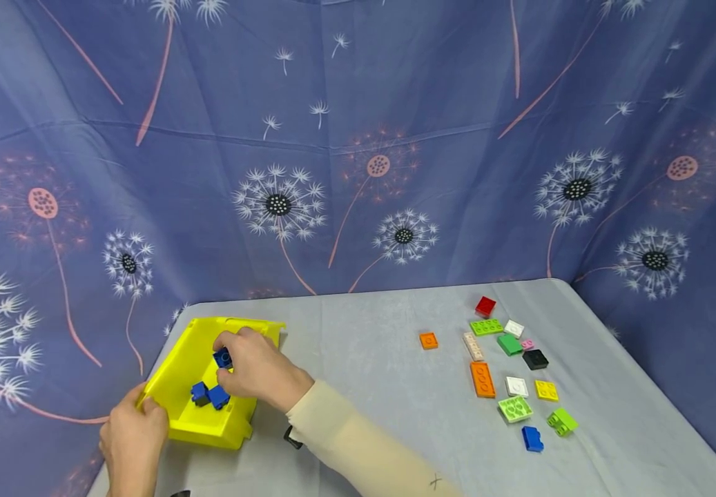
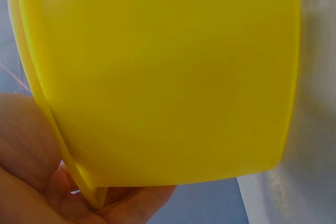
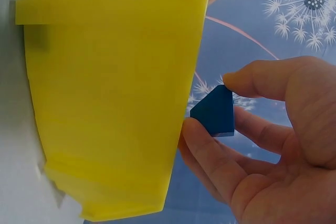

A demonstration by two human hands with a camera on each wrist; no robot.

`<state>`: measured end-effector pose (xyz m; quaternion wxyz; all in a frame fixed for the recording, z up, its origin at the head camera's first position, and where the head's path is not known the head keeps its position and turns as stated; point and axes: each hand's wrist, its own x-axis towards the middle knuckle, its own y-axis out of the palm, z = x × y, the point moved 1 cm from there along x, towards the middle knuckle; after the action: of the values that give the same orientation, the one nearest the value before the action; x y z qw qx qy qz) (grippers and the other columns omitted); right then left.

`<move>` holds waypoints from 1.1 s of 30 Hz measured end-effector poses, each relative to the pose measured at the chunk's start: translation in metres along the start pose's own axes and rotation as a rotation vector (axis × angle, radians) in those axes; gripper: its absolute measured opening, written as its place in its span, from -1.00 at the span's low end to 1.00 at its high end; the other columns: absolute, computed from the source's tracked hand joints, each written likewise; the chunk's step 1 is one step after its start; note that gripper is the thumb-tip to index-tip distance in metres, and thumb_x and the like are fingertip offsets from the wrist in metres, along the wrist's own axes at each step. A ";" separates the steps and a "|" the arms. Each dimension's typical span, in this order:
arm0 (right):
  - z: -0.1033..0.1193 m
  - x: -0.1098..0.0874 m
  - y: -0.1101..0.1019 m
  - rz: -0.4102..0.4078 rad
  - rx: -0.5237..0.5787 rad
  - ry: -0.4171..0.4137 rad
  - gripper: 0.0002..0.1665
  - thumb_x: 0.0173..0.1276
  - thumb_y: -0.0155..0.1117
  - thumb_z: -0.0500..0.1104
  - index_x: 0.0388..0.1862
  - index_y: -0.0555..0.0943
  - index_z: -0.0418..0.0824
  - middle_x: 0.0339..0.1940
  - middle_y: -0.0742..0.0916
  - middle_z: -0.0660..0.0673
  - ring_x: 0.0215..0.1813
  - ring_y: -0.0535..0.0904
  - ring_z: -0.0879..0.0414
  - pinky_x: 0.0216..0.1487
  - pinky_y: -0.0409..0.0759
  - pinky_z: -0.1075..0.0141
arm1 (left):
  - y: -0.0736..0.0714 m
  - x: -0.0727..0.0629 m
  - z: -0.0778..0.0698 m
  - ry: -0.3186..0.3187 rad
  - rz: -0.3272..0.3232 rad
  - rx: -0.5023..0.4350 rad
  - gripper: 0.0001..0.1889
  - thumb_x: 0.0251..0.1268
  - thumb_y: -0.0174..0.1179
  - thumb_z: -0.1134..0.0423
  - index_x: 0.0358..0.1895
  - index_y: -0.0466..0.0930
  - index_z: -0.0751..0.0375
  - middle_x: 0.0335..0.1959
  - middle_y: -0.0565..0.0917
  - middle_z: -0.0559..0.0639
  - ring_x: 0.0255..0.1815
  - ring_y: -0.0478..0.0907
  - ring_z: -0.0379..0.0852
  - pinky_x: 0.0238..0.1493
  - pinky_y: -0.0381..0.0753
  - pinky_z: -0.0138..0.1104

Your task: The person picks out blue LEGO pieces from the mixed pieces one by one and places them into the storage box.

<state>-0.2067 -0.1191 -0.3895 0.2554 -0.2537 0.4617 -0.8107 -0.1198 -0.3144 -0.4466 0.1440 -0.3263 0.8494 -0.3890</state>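
Observation:
My left hand grips the near left corner of a yellow bin. In the left wrist view, its thumb and fingers pinch the rim. Over the bin, my right hand holds a dark blue toy brick. That brick looks slanted on one side in the right wrist view, held between the thumb and fingers. Two more blue bricks, one at the left and one beside it, lie on the bin's floor.
On the right of the grey table many loose bricks lie scattered, among them an orange plate, a red brick, a black brick and a blue brick. A patterned blue cloth hangs behind.

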 end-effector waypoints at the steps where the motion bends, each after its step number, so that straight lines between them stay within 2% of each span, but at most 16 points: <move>1: 0.001 0.000 0.001 0.000 -0.004 0.001 -0.55 0.42 0.39 0.02 0.26 0.62 0.07 0.01 0.71 0.18 -0.17 0.47 0.37 -0.29 0.44 0.62 | 0.000 0.000 0.000 0.005 -0.002 0.000 -0.45 0.56 -0.21 0.21 0.50 0.35 0.33 0.38 0.40 0.56 0.28 0.29 0.65 0.30 0.21 0.33; 6: 0.003 0.000 0.003 -0.003 -0.023 0.003 -0.55 0.41 0.39 0.04 0.26 0.62 0.10 0.03 0.70 0.20 -0.13 0.49 0.38 -0.23 0.47 0.61 | -0.001 -0.002 0.001 0.017 -0.009 -0.001 -0.46 0.56 -0.20 0.21 0.48 0.38 0.33 0.37 0.41 0.56 0.25 0.30 0.66 0.26 0.22 0.34; 13: 0.008 0.000 0.005 -0.003 -0.056 -0.021 -0.54 0.41 0.39 0.05 0.26 0.61 0.12 0.05 0.71 0.23 -0.05 0.51 0.39 -0.17 0.49 0.63 | 0.002 -0.002 0.001 -0.005 -0.007 -0.001 -0.45 0.56 -0.21 0.20 0.50 0.36 0.31 0.38 0.41 0.56 0.28 0.30 0.65 0.32 0.20 0.33; 23: 0.013 0.001 0.010 -0.002 -0.065 -0.041 -0.53 0.38 0.42 0.03 0.25 0.62 0.11 -0.01 0.73 0.22 -0.14 0.48 0.40 -0.26 0.45 0.66 | 0.002 -0.002 0.003 0.019 -0.025 0.006 -0.47 0.55 -0.19 0.21 0.47 0.39 0.32 0.34 0.42 0.58 0.22 0.33 0.67 0.25 0.23 0.33; 33: 0.017 0.003 0.015 0.038 -0.038 -0.034 -0.53 0.37 0.43 0.01 0.25 0.62 0.13 -0.02 0.70 0.19 -0.21 0.44 0.40 -0.30 0.44 0.64 | 0.002 -0.001 0.001 -0.029 0.004 0.015 -0.45 0.55 -0.20 0.21 0.50 0.33 0.35 0.37 0.40 0.58 0.26 0.30 0.64 0.31 0.20 0.35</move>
<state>-0.1954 -0.1383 -0.3943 0.2739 -0.2634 0.4773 -0.7923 -0.1201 -0.3133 -0.4490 0.1596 -0.3291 0.8448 -0.3905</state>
